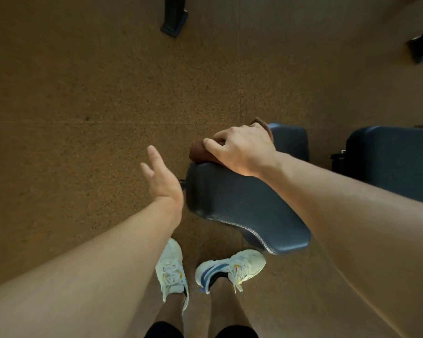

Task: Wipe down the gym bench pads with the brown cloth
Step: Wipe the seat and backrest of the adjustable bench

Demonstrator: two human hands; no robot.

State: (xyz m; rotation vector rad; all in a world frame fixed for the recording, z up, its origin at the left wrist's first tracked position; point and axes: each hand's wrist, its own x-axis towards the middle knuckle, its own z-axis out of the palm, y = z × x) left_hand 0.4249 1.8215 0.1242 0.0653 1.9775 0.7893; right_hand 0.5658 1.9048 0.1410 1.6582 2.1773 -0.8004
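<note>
at the far end of the near bench pad (244,206), the right hand (242,152) presses the brown cloth (200,152), its fingers (213,142) curled over the bunched fabric at the pad's edge. the left hand (160,176) hangs beside the pad, fingers released and holding nothing. risk: the cloth overhangs the edge, so a further stroke outward could carry it off the pad onto the floor (83,93). a bunched cloth likely covers little surface, leaving strips unwiped. two further pads (291,140) and (396,162) lie beyond, judged not yet reached.
</note>
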